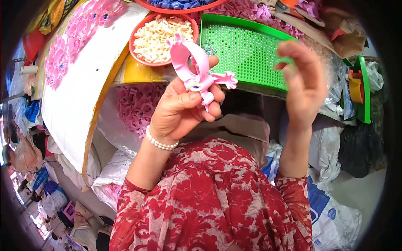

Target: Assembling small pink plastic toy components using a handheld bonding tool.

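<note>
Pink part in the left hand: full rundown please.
The pink part looks like glossy molded plastic: an open ring with two small prongs at its upper left, a side arm ending in a lobed, hand-like tip, and a narrow lower end. Small pale and dark blue bits show near its middle. It's held ring-up, tilted, in the left hand, thumb and fingers around its lower portion.

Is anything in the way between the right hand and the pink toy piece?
Nothing visible blocks the right hand from the sticking-out arm of the pink toy piece. The left hand only wraps around its lower part.
</note>
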`<state>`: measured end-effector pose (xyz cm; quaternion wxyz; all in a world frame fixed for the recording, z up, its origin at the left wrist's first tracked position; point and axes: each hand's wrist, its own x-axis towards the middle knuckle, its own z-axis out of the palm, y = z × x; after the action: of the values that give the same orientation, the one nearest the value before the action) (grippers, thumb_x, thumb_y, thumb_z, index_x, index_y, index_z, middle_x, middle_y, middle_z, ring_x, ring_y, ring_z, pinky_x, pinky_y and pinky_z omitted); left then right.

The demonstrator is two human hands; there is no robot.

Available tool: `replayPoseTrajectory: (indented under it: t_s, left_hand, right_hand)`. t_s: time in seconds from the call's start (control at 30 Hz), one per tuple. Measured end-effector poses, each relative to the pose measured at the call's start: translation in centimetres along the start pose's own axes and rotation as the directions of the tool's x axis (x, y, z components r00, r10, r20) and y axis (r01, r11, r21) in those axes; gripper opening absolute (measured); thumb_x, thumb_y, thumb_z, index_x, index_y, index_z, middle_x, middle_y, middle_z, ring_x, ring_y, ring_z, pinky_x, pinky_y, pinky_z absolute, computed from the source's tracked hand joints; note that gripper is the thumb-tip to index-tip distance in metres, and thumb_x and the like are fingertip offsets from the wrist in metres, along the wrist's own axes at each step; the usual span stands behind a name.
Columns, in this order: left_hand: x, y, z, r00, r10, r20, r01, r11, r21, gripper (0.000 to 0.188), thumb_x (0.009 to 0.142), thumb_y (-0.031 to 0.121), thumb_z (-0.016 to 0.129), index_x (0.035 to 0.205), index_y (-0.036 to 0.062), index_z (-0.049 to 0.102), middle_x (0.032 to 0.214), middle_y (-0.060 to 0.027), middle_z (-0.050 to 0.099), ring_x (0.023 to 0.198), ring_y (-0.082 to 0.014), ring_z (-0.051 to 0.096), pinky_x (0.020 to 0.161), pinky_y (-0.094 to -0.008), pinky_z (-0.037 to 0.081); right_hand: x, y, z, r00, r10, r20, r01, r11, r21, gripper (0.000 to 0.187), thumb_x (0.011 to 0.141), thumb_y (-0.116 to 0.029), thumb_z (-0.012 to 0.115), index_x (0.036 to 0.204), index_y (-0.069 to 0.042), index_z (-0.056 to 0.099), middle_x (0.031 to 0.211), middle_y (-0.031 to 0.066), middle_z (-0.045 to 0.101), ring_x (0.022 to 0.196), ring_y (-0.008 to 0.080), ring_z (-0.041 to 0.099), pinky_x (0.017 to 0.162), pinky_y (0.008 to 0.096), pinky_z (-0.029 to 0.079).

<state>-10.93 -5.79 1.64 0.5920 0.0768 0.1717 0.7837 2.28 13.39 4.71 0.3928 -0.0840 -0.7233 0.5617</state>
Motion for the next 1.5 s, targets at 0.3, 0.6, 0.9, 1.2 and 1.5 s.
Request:
replayPoseTrajectory:
  t_s: [0.3, 0.6, 0.9, 1.2, 1.5]
  left_hand:
    - [0.3, -1.9, 0.3, 0.995, -0.092, 0.026, 0.089, 0.992, 0.091, 0.068, 0.081, 0.008, 0.06, 0.136, -0.0054, 0.023, 0.089, -0.0185, 0.06, 0.067, -0.0235, 0.065, 0.054, -0.026, 0.055]
    - [-0.2, -2.8, -0.1, 0.983, -0.178, -0.042, 0.183, 0.971, 0.151, 0.07, 0.08, 0.008, 0.064, 0.136, -0.0043, 0.025, 0.089, -0.0177, 0.062, 0.069, -0.0241, 0.066, 0.056, -0.0278, 0.056]
    - [-0.3, -2.9, 0.1, 0.981, -0.189, -0.039, 0.193, 0.964, 0.185, 0.035, 0.086, 0.004, 0.056, 0.119, -0.0018, 0.047, 0.09, -0.0171, 0.062, 0.073, -0.0233, 0.065, 0.062, -0.0282, 0.057]
    - [-0.7, -2.8, -1.2, 0.979, -0.203, -0.017, 0.204, 0.975, 0.091, 0.044, 0.085, 0.004, 0.057, 0.125, -0.0031, 0.042, 0.09, -0.0182, 0.062, 0.072, -0.024, 0.066, 0.06, -0.0263, 0.057]
    - [-1.1, -3.7, -2.3, 0.977, -0.208, -0.042, 0.208, 0.978, -0.001, 0.047, 0.088, 0.015, 0.058, 0.127, -0.0021, 0.038, 0.092, -0.019, 0.063, 0.07, -0.0236, 0.066, 0.059, -0.0262, 0.056]
  right_hand:
    - [-2.8, -0.8, 1.8, 0.9, 0.103, 0.423, -0.117, 0.993, 0.007, 0.041, 0.074, -0.009, 0.072, 0.109, 0.006, 0.058, 0.1, 0.0129, 0.058, 0.09, 0.0176, 0.057, 0.073, 0.0257, 0.047]
    - [-4.5, 0.0, 2.4, 0.913, 0.291, 0.287, -0.364, 0.897, 0.251, 0.026, 0.08, -0.016, 0.069, 0.093, 0.005, 0.061, 0.085, 0.0072, 0.061, 0.077, 0.0121, 0.057, 0.066, 0.0231, 0.045]
    - [-5.9, 0.4, 3.3, 0.916, 0.341, 0.21, -0.374, 0.916, 0.145, 0.036, 0.087, -0.033, 0.06, 0.094, 0.002, 0.056, 0.077, 0.0015, 0.058, 0.064, 0.0055, 0.051, 0.058, 0.0188, 0.043]
    - [-5.9, 0.7, 3.2, 0.897, 0.323, 0.303, -0.409, 0.867, 0.286, 0.029, 0.081, -0.018, 0.068, 0.1, 0.003, 0.058, 0.083, 0.0039, 0.06, 0.074, 0.0096, 0.055, 0.066, 0.0213, 0.045]
    - [-6.5, 1.5, 3.2, 0.97, -0.043, 0.239, 0.098, 0.969, -0.225, 0.021, 0.08, -0.012, 0.068, 0.094, 0.003, 0.061, 0.081, 0.0098, 0.062, 0.068, 0.0161, 0.057, 0.06, 0.0247, 0.045]
